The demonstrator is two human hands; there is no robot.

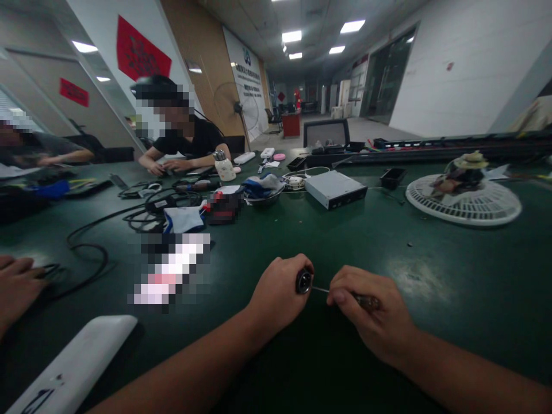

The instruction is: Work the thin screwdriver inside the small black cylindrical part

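Observation:
My left hand [276,290] is wrapped round a small black round part [304,281], whose dark end faces me. In my right hand [379,313] is a screwdriver [367,302], with its handle under my fingers. Its thin metal shaft points left and reaches the edge of the black part; whether the tip touches a screw I cannot tell. Both hands are just above the dark green table [353,241].
A white fan grille [466,210] with a motor lies at the right. Behind my hands sits a grey optical drive [334,188]. Cables, a bottle [224,167] and a white casing [77,362] are to the left. Another person's hand [19,287] rests at the left edge.

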